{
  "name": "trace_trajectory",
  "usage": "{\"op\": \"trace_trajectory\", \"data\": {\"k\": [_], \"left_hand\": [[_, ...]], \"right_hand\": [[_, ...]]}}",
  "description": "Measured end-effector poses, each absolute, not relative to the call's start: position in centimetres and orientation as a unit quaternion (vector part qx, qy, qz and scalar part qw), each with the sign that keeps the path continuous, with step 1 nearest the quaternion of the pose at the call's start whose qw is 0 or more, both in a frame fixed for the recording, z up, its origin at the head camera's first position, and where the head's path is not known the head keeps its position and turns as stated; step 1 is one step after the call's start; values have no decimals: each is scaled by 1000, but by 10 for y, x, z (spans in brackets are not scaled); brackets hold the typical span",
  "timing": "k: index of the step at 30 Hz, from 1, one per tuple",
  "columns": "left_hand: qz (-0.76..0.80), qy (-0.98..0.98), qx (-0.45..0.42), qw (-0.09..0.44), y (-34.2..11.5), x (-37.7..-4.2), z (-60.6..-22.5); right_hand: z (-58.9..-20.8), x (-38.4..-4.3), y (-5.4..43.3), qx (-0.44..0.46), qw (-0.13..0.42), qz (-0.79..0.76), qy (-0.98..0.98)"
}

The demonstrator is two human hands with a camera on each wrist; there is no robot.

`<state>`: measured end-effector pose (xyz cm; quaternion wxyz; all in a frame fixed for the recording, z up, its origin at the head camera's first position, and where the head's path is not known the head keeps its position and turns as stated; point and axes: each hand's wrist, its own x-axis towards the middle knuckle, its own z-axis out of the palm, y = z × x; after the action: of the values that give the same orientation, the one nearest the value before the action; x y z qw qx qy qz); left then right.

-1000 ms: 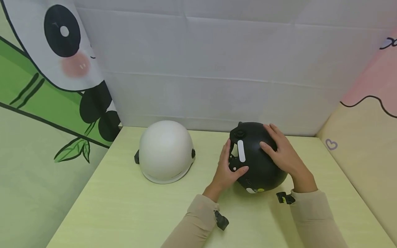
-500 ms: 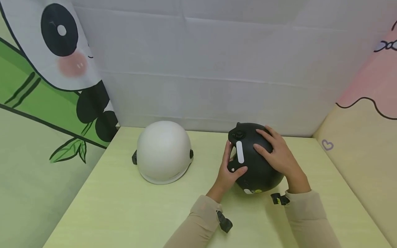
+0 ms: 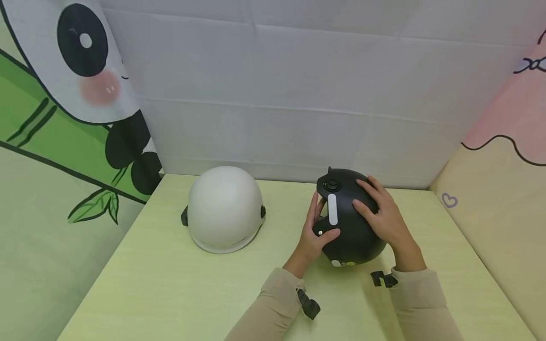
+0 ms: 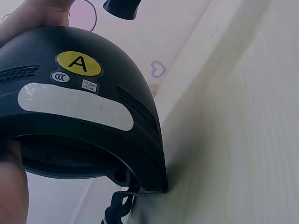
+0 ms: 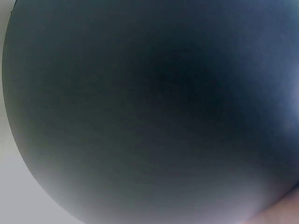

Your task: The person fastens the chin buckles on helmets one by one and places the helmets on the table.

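Note:
In the head view a black helmet lies tilted on its side, its opening facing left and a white strip along its edge. My left hand grips that edge, thumb outside and fingers reaching into the opening. Across the crown, my right hand rests with fingers and thumb spread on the smooth shell. The left wrist view shows the helmet's back, with a yellow "A" sticker, a long white reflective strip and a dangling strap. Dark shell fills most of the right wrist view.
A white helmet stands dome up on the pale yellow table, left of the black one. Behind rises a grey-white cloth wall. Painted panels flank both sides. Small black devices are worn at both wrists.
My right hand has shifted slightly left over the crown, nearer the white strip. The black helmet has turned a little, its lower stickers moving left. The left hand keeps its grip on the edge.

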<state>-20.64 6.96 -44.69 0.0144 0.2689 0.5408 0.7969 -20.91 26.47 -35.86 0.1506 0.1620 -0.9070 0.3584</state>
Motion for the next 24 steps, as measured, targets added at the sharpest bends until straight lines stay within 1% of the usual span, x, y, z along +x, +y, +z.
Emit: {"op": "trace_trajectory", "data": {"k": [3,14,24], "left_hand": [[794,546,266,22,68,-206,-445],[769,570,287,19,64,-206,-438],[767,566,302,-8,67,-206,-440]], "right_hand": [[-360,-208,265,159,150,368,-904],[-371,-207,267,152,162,416,-882],[-386,-206,269,147,187,476,-847]]}}
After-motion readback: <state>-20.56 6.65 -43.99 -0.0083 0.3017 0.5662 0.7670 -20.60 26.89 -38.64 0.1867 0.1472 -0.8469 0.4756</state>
